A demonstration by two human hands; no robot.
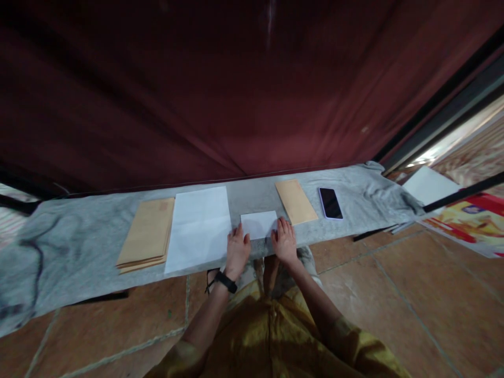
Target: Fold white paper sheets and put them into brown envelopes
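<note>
A small white sheet of paper (259, 222), seemingly folded, lies flat near the front edge of the cloth-covered bench. My left hand (238, 249), with a black band on its wrist, rests at the paper's left side, thumb apart from the fingers. At the right side, my right hand (284, 240) lies with its fingers stretched over the paper's edge. Left of my left hand are larger white sheets (199, 228). Just beyond my right hand sits a single brown envelope (296, 201), tilted on the cloth.
A stack of brown envelopes (147, 232) lies at the left of the sheets. A phone (331, 203) rests at the right on the grey cloth (370, 194). Dark red fabric (252, 94) hangs behind the bench. A colourful printed box or card (472, 220) stands far right.
</note>
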